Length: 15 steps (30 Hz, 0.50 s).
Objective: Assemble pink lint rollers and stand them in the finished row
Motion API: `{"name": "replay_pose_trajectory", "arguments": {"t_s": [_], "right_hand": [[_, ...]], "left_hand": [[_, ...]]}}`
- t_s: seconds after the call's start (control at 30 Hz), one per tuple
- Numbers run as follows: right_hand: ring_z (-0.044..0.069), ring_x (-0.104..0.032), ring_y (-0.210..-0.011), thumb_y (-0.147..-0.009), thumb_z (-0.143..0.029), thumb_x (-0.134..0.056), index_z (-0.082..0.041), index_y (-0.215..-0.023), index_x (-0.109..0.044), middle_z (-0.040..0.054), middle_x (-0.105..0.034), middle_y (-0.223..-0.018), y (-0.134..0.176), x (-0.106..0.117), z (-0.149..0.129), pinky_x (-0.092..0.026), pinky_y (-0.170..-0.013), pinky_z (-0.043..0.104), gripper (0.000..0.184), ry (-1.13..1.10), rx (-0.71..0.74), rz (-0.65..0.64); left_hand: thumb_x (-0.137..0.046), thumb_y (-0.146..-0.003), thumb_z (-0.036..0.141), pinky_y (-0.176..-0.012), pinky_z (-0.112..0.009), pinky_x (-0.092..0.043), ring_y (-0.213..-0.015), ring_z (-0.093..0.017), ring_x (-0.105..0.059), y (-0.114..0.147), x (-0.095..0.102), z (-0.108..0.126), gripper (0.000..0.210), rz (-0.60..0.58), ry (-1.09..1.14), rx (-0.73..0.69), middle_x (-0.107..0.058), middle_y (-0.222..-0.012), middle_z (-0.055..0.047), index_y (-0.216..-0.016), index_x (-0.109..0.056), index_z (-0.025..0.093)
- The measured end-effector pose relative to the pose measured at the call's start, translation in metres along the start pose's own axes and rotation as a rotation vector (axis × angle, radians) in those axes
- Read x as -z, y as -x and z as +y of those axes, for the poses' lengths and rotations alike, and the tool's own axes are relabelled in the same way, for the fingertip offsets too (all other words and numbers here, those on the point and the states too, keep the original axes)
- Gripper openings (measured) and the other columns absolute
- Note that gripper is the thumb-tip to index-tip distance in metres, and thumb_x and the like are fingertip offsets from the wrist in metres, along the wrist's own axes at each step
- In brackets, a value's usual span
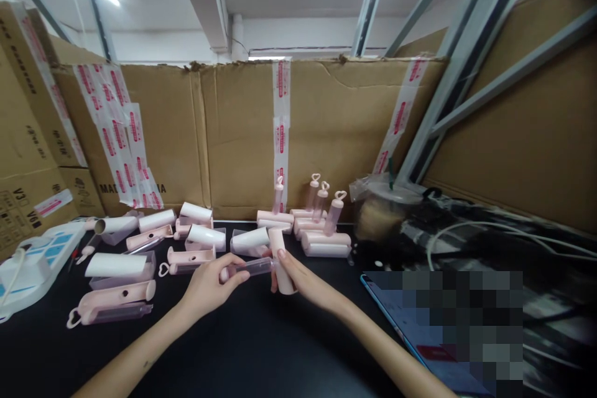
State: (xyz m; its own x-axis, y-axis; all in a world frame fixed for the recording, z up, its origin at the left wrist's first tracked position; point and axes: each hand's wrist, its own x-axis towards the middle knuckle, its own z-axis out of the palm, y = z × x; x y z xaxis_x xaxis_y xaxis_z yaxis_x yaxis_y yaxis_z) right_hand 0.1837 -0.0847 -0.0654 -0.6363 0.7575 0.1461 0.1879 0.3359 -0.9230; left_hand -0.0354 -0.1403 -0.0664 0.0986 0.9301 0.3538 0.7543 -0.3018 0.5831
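My left hand (215,283) is closed on a clear pinkish tube-shaped handle (257,267). The far end of this handle meets the side of a pale pink roller body (286,280), which my right hand (295,275) grips from the right, fingers wrapped round it. The two parts touch; whether they are locked together I cannot tell. Behind my hands stand several lint rollers (326,242) with clear handles pointing up, each topped by a heart-shaped loop (340,196). A white paper roll (250,240) in a clear cover lies just beyond my left fingertips.
On the left lie several white rolls (116,265), pink roller frames (116,295) and a clear handle (122,313). A white power strip (32,267) sits at the far left. To the right are a lidded drink cup (380,214), tangled cables and a phone (396,323). Cardboard (233,137) walls the back.
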Motion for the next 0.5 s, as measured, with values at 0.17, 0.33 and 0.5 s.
{"name": "replay_pose_trajectory", "arguments": {"t_s": [0.17,0.33,0.5], "right_hand": [[0.016,-0.053,-0.066,-0.09,-0.058,-0.021,-0.019,-0.12,-0.041,-0.0002,-0.053,-0.069,-0.001,-0.001,-0.001,-0.039,-0.061,0.028,0.053,0.026,0.025,0.006],[0.015,-0.053,-0.064,-0.09,-0.058,-0.021,-0.017,-0.122,-0.036,-0.0007,-0.052,-0.069,-0.002,-0.005,0.005,-0.041,-0.062,0.029,0.054,0.025,0.017,-0.021],[0.015,-0.052,-0.068,-0.091,-0.056,-0.021,-0.017,-0.124,-0.031,0.0008,-0.052,-0.075,-0.001,-0.009,0.013,-0.043,-0.067,0.029,0.052,0.138,0.051,0.045]], "left_hand": [[-0.05,-0.079,0.048,-0.06,-0.022,-0.04,-0.062,-0.013,-0.058,-0.001,0.002,-0.002,0.029,0.056,-0.086,-0.067,-0.063,-0.071,0.005,-0.095,-0.062,0.027],[-0.047,-0.083,0.045,-0.062,-0.022,-0.041,-0.068,-0.015,-0.061,-0.001,0.0,-0.008,0.029,0.152,-0.227,-0.237,-0.065,-0.076,0.002,-0.098,-0.062,0.025],[-0.044,-0.085,0.044,-0.06,-0.023,-0.04,-0.062,-0.015,-0.06,0.002,-0.009,-0.013,0.033,0.189,-0.315,-0.326,-0.066,-0.07,-0.001,-0.097,-0.063,0.021]]}}
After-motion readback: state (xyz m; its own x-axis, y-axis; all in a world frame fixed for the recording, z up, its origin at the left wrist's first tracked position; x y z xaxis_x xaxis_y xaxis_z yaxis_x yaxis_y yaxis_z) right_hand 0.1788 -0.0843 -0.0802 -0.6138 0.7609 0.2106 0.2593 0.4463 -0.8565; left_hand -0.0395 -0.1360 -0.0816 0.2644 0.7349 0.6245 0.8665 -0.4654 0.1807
